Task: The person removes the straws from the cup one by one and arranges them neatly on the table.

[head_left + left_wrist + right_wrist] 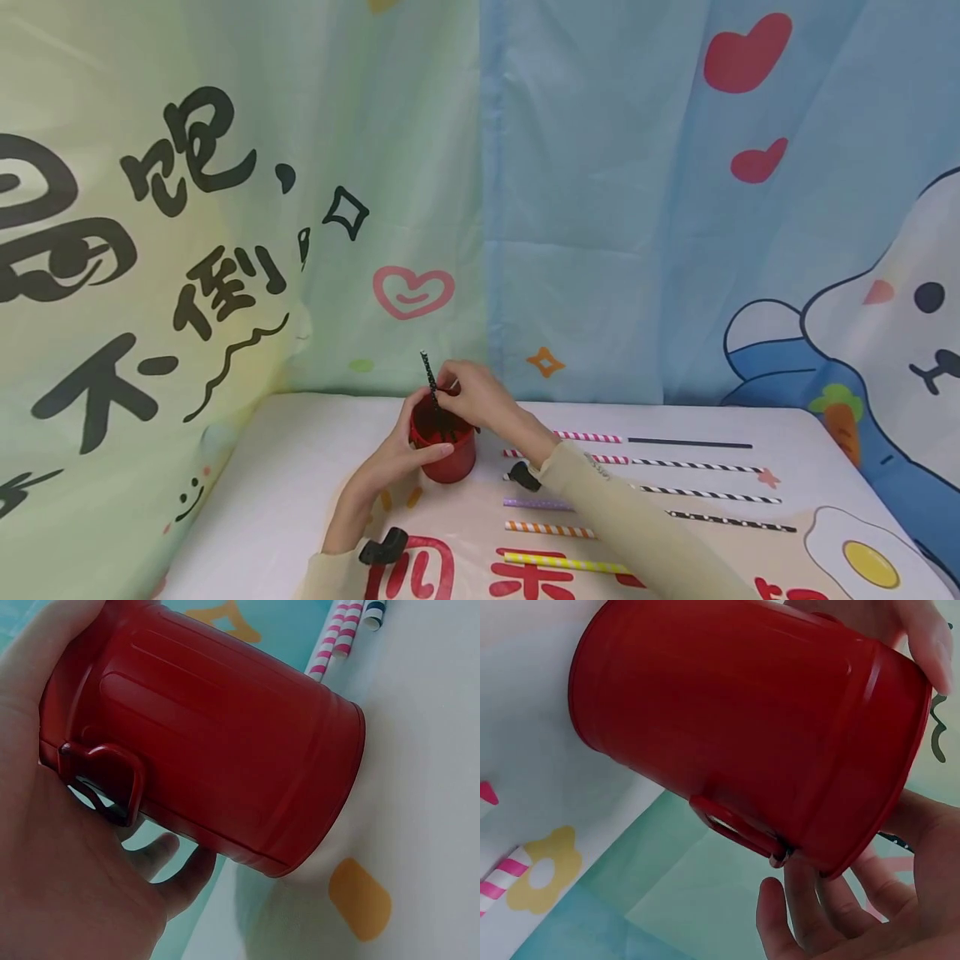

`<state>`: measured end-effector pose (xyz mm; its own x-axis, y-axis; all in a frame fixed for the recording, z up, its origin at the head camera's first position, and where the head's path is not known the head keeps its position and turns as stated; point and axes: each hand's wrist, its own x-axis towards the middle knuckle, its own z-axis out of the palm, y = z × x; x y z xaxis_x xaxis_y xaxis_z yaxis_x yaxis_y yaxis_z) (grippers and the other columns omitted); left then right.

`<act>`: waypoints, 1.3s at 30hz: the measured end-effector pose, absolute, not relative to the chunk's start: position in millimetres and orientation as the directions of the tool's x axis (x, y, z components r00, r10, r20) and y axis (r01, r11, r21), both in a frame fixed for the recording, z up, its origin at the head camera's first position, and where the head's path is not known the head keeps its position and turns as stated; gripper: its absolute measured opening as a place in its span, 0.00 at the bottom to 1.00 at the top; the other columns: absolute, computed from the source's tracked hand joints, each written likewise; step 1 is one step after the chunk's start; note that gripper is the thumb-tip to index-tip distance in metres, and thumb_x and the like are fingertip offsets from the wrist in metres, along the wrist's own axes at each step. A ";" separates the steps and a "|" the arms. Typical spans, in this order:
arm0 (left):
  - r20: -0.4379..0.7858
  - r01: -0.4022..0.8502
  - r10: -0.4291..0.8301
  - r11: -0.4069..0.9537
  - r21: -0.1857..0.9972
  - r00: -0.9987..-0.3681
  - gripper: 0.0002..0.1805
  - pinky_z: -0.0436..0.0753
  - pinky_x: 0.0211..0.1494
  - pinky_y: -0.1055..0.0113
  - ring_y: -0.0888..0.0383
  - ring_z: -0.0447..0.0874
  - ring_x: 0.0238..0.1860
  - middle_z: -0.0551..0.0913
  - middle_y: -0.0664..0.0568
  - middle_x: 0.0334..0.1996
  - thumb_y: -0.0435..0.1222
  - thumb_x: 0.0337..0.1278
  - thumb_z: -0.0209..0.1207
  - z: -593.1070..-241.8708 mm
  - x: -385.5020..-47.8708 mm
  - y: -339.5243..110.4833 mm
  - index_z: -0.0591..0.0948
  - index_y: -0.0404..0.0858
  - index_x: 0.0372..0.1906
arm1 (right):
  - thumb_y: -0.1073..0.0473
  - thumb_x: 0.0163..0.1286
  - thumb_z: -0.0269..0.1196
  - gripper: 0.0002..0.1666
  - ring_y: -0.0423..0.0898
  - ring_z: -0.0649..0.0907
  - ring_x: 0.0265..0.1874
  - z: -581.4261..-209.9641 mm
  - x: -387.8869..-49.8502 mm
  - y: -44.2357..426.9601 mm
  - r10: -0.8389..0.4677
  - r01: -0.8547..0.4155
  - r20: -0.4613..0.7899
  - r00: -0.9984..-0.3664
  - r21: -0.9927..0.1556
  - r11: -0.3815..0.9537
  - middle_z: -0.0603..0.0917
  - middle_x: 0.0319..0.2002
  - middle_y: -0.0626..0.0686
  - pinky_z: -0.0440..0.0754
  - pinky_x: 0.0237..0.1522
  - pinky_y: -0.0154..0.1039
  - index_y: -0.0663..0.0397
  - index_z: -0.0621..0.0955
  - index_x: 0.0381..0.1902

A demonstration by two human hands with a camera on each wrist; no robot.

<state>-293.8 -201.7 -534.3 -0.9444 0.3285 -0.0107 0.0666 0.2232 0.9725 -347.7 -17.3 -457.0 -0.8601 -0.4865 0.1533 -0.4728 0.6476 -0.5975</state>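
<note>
A small red metal bucket with side handles stands near the table's back edge. My left hand grips it from the left, thumb across the front near the rim and fingers round the far side. Over the opening, my right hand pinches a black straw with white dots, which rises above the rim, tilted slightly left. The straw's lower end goes down into the bucket. In the right wrist view, the right hand's fingers are at the rim beside a handle, and only a bit of the straw shows.
Right of the bucket, paper straws lie in rows: pink-striped, plain black, black-and-white striped, black dotted, purple, orange-striped and yellow. My right forearm crosses above some. A printed curtain hangs behind the table.
</note>
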 end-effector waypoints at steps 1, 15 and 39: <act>-0.009 0.069 0.331 0.223 0.972 -0.944 0.53 0.72 0.70 0.43 0.43 0.61 0.74 0.61 0.48 0.74 0.44 0.57 0.69 -534.2 -294.0 -201.4 0.46 0.54 0.79 | 0.57 0.69 0.65 0.06 0.45 0.84 0.41 -456.6 -347.2 -18.0 -0.479 -0.465 0.149 -0.865 -0.598 0.653 0.85 0.41 0.50 0.85 0.40 0.39 0.50 0.81 0.41; 0.027 0.108 0.360 0.208 0.972 -0.933 0.50 0.75 0.67 0.56 0.49 0.65 0.71 0.64 0.50 0.72 0.41 0.58 0.68 -533.5 -295.9 -201.0 0.48 0.55 0.78 | 0.57 0.67 0.66 0.05 0.45 0.84 0.40 -459.1 -347.8 -23.1 -0.411 -0.412 0.151 -0.899 -0.609 0.678 0.85 0.41 0.50 0.84 0.35 0.37 0.49 0.81 0.39; 0.036 0.113 0.349 0.201 0.973 -0.936 0.50 0.70 0.72 0.44 0.47 0.61 0.74 0.60 0.50 0.75 0.41 0.58 0.69 -534.3 -294.1 -201.2 0.50 0.57 0.78 | 0.60 0.68 0.64 0.04 0.48 0.84 0.45 -450.4 -335.5 -3.3 -0.432 -0.417 0.178 -0.884 -0.720 0.555 0.82 0.44 0.50 0.86 0.42 0.40 0.49 0.79 0.38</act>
<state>-294.1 -201.2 -534.3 -0.9364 0.3492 0.0362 0.1126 0.2010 0.9731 -335.5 -3.3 -450.4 -0.8839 -0.4322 0.1784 -0.4167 0.5553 -0.7197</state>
